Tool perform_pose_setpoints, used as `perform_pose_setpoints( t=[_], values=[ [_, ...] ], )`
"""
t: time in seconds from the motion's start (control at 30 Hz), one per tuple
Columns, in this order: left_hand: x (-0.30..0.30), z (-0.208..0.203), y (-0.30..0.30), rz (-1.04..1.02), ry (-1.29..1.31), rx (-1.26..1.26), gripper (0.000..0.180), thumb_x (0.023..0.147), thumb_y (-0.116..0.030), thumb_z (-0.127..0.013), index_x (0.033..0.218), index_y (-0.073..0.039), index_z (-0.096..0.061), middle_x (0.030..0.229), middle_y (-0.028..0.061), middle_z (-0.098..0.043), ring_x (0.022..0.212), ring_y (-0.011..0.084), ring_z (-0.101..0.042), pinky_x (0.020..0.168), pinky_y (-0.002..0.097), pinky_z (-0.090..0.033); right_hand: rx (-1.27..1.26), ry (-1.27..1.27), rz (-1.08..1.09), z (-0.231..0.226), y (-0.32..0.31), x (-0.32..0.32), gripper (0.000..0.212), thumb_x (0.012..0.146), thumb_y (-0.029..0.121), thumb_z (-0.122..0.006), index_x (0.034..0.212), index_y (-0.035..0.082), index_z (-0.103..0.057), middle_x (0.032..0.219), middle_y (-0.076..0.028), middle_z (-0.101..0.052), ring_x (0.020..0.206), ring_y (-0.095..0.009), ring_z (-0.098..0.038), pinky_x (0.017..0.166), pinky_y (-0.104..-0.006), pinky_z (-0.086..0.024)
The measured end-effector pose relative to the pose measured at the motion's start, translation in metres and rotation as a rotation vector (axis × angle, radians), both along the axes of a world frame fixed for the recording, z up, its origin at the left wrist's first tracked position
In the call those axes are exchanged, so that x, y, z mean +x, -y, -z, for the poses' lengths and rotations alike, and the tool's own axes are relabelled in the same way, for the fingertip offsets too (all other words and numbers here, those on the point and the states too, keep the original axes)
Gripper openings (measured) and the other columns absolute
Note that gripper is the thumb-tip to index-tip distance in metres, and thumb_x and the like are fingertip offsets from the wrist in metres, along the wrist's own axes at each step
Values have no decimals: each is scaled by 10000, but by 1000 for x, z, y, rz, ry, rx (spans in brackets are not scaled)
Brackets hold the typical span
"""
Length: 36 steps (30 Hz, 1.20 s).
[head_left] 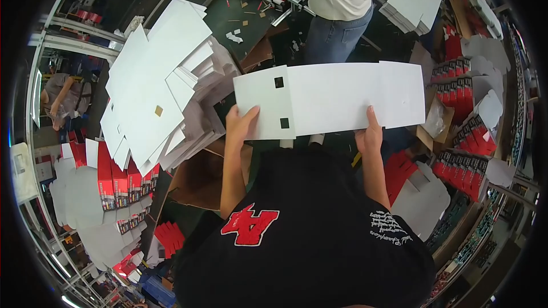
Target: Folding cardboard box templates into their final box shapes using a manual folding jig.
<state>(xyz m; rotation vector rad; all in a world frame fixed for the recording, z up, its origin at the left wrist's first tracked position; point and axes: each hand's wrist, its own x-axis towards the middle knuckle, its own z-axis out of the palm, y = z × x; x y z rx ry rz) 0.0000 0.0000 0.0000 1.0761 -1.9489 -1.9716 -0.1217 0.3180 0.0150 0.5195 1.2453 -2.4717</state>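
A long white cardboard sheet (337,94) is held up in front of me, with fold lines near both ends and two small dark square cut-outs in its left section. My left hand (242,121) grips the lower left end, its thumb on the face towards me. At the lower edge, right of the middle, my right hand (370,133) pinches the sheet with the thumb up on the same face. The other fingers of both hands are mostly hidden. Close by on the left rises a tall, uneven stack of white cardboard sheets (154,74).
Under the stack is an open brown carton (197,179). A person in jeans (337,34) stands just beyond my sheet. Red printed boxes (117,185) line the left, with more red boxes (456,94) on the right. Another white stack (408,0) lies far right.
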Motion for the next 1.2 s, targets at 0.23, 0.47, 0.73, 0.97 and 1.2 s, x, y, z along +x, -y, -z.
perform_pose_setpoints(
  t=[0.23, 0.47, 0.73, 0.97, 1.2],
  values=[
    [8, -49, -8, 99, -22, -29, 390, 827, -157, -668, 1140, 37, -538, 1027, 91, -623, 887, 137, -592, 775, 269, -470, 122, -3, 40, 3, -19, 7, 559, 947, 238, -533, 1404, 26, -292, 1355, -109, -419, 1224, -257, -441, 992, -428, -386],
    [6, -47, -12, 167, -247, 116, 404, 887, -170, -567, 1219, 48, -493, 1110, 112, -603, 988, 176, -589, 854, 288, -468, 103, -14, 48, 6, -29, -4, 560, 951, 222, -526, 1413, 39, -268, 1369, -120, -403, 1234, -278, -429, 1034, -435, -354],
    [-11, -3, -70, -3, -411, 25, 450, 945, -393, -492, 1219, -38, -527, 1233, 107, -550, 1067, 225, -570, 865, 374, -491, -149, 338, -57, 42, -28, 2, 393, 934, 273, -545, 1282, 115, -453, 1204, -45, -552, 1117, -205, -526, 910, -364, -461],
    [-51, 19, -157, 317, -240, 368, 528, 793, 74, -475, 1308, -10, -400, 1207, 95, -515, 1085, 233, -544, 758, 334, -539, -215, 487, -80, 90, -38, -13, 335, 925, 332, -556, 1205, 158, -499, 1118, -13, -555, 1021, -185, -522, 842, -332, -449],
    [-50, -15, -155, -26, -161, 329, 408, 911, -136, -561, 1281, -32, -423, 1138, 85, -545, 969, 186, -583, 741, 323, -539, -250, 582, -180, 88, -15, -13, 335, 925, 348, -548, 1203, 167, -501, 1141, -6, -539, 1025, -181, -505, 856, -340, -412]
  ],
)
